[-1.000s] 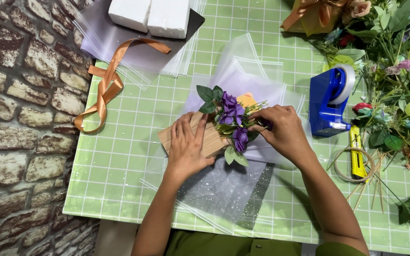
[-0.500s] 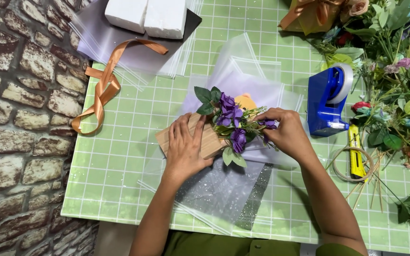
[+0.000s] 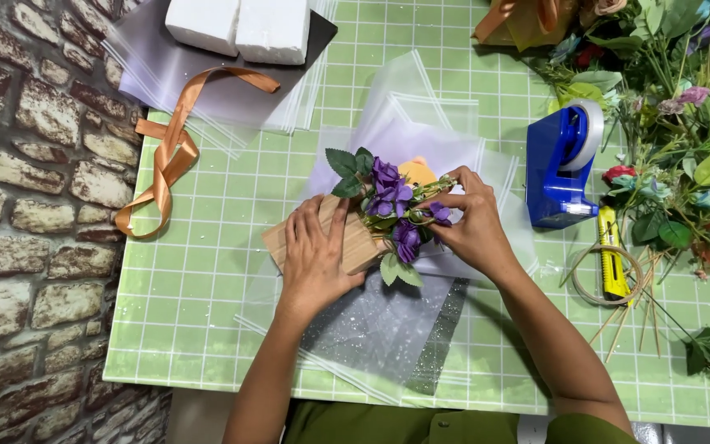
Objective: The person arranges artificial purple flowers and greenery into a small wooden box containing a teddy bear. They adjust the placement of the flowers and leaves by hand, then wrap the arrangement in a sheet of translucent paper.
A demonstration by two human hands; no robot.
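Observation:
My left hand (image 3: 315,256) lies flat on a small wooden block (image 3: 361,244) in the middle of the green gridded table, fingers spread. A cluster of purple artificial flowers (image 3: 392,205) with green leaves and a yellow bloom sits on the block's far right side. My right hand (image 3: 472,224) pinches the flower stems at that cluster, fingers closed around them. Clear plastic sheets and a pale lilac sheet (image 3: 425,136) lie under and behind the block, and a silver glitter sheet (image 3: 392,329) lies in front of it.
A blue tape dispenser (image 3: 562,164) stands to the right. A yellow utility knife (image 3: 611,263), a wire coil and loose artificial flowers (image 3: 684,148) crowd the right edge. An orange ribbon (image 3: 170,152) curls at the left, white foam blocks (image 3: 244,25) at the top. A brick-pattern floor lies at left.
My right hand has shifted slightly among the flower stems and the cluster has turned a little. My left hand has stayed pressed on the wooden block.

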